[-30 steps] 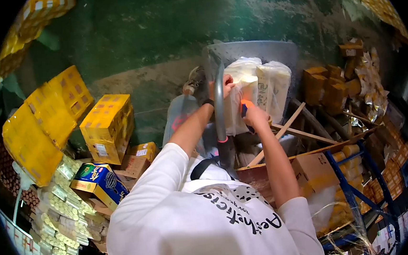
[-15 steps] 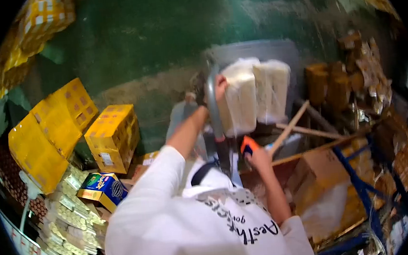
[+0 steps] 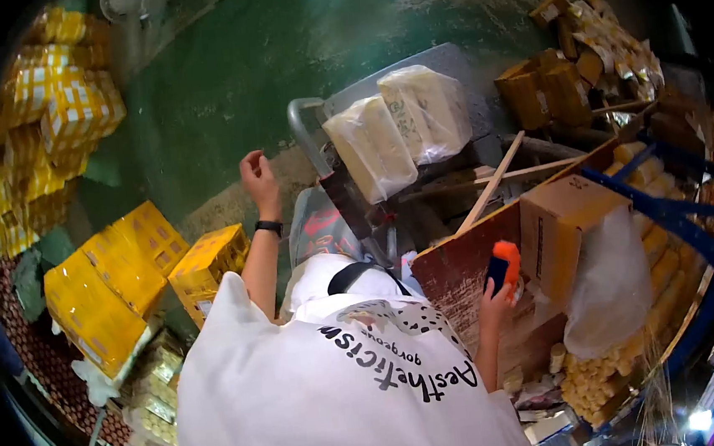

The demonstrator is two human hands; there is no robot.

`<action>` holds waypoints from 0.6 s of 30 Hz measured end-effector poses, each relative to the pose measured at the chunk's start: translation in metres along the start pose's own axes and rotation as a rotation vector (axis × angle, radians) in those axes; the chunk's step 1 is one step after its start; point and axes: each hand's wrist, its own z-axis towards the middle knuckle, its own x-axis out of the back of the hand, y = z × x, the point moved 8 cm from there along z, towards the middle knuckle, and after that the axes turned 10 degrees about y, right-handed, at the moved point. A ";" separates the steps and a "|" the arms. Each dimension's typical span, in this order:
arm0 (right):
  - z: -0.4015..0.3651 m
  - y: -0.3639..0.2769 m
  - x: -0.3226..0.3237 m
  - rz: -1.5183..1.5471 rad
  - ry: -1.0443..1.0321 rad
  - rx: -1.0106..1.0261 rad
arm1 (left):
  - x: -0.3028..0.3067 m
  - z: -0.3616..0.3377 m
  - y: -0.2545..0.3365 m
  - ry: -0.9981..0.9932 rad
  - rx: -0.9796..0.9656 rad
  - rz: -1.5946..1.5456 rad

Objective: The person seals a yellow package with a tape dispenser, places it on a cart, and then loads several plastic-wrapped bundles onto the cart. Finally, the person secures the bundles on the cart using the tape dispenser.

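My left hand [image 3: 260, 179], with a dark band [image 3: 269, 227] at the wrist, hangs in the air with fingers curled and nothing in them. It is left of the bent metal handle [image 3: 307, 139] of a grey platform cart [image 3: 343, 98]. On the cart lie two pale blocks [image 3: 370, 148] wrapped in clear plastic, side by side. My right hand [image 3: 495, 300] is closed around an orange and dark blue hand-held tool [image 3: 506, 263], whose exact kind I cannot tell. It is over the reddish wooden board [image 3: 454, 278], left of an open cardboard box [image 3: 570, 214].
Yellow-taped cartons [image 3: 114, 284] stand at left, with a taller stack [image 3: 55, 121] behind. Wooden slats [image 3: 492, 183] lie crossed beyond the board. Brown cartons [image 3: 544, 91] sit at the back right. Clear plastic [image 3: 609, 287] and a blue metal frame [image 3: 657, 199] are at right.
My left hand has let go of the cart handle and moved left. My right hand has moved right with the orange tool, away from beside the wrapped blocks. The view has shifted too.
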 end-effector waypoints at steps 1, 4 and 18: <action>-0.017 0.029 -0.013 -0.018 -0.077 -0.104 | 0.002 -0.006 0.029 -0.017 -0.098 0.018; -0.054 0.099 -0.053 -0.146 -0.087 -0.342 | -0.021 -0.032 0.106 -0.180 -0.366 0.041; -0.075 0.154 -0.090 -0.091 -0.364 -0.636 | -0.249 -0.141 -0.011 -1.083 -1.095 1.125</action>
